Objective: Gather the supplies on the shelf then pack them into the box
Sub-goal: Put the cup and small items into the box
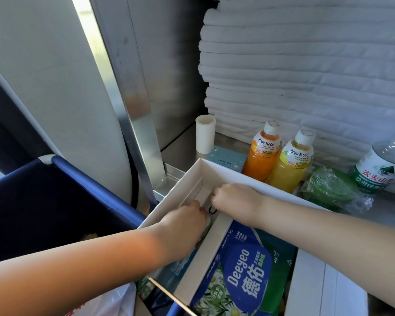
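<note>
Nearest, in the right compartment of the white cardboard box (249, 174), a blue-and-green Deeyeo wet-wipes pack (244, 270), lying flat, printed with white daisies and a "99.9" badge, filling that side up to the white divider (214, 238). In the left compartment, under the left forearm, a clear-wrapped packet (183, 262), hard to make out. Further in, both hands down in that same compartment: left hand (183, 222) knuckles up, fingers curled under, grip impossible to tell; right hand (235, 197) likewise curled with fingertips hidden, hold not readable. Between them, a small black loop (212, 210). Beyond the box's far wall, on the steel shelf (180, 151): a small blue carton (228, 157) lying flat, a white cylinder (205, 134) upright behind it, an orange Mogu Mogu bottle (261, 156) touching a yellow Mogu Mogu bottle (291, 165), then a green plastic-wrapped packet (331, 187) and a tilted water bottle (379, 165) with a green-and-white label. Farthest back, a tall stack of folded white towels (306, 76).
</note>
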The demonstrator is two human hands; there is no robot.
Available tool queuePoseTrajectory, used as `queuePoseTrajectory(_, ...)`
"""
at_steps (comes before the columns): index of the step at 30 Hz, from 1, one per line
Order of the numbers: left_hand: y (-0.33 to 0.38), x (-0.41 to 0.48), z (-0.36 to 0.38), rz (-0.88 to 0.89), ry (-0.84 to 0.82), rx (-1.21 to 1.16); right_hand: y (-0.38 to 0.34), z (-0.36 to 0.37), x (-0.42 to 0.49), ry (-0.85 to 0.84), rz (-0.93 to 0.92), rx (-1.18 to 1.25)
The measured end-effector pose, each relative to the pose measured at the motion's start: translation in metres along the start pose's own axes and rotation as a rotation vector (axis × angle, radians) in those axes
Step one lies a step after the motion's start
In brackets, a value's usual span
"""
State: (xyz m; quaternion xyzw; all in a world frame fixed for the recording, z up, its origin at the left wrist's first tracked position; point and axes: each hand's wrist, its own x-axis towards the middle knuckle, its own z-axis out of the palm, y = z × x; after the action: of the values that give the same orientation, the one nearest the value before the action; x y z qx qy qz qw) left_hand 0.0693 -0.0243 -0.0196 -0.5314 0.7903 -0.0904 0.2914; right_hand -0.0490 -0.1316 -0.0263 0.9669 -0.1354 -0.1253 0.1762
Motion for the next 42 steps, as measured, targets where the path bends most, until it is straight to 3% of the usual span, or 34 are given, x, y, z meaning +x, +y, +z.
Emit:
queuePoseTrajectory(3,-0.001,0.001,-0.001,-0.006,-0.045,-0.036,-0.004,0.003,0.002,-0.030,0.033,-0.056)
queuePoseTrajectory(8,-0.005,-0.001,-0.005,0.176,-0.139,0.202,-0.007,0.006,0.005,-0.057,0.050,-0.079)
queuePoseTrajectory(14,-0.010,0.000,-0.004,0.145,-0.162,0.065,-0.009,0.005,0.005,-0.070,0.061,-0.027)
queuePoseTrajectory(17,-0.009,-0.003,-0.004,-0.017,-0.150,-0.098,-0.009,-0.003,-0.003,-0.067,0.053,0.032)
queuePoseTrajectory(19,-0.014,-0.009,-0.009,-0.101,-0.040,-0.196,-0.003,-0.012,-0.014,-0.020,0.042,0.085)
queuePoseTrajectory(23,-0.031,-0.022,-0.023,-0.067,0.431,-0.103,0.016,-0.033,-0.052,0.203,0.112,0.229)
queuePoseTrajectory(25,-0.040,-0.019,-0.022,-0.156,0.680,-0.168,0.022,-0.040,-0.074,0.336,0.185,0.277)
queuePoseTrajectory(26,-0.043,-0.016,-0.023,-0.158,0.696,-0.235,0.023,-0.041,-0.082,0.368,0.212,0.303)
queuePoseTrajectory(32,-0.047,0.021,-0.015,-0.086,0.449,-0.245,0.030,-0.027,-0.113,0.294,0.281,0.400)
queuePoseTrajectory(42,-0.042,0.027,-0.024,-0.047,0.359,-0.263,0.048,-0.003,-0.127,0.449,0.212,0.618)
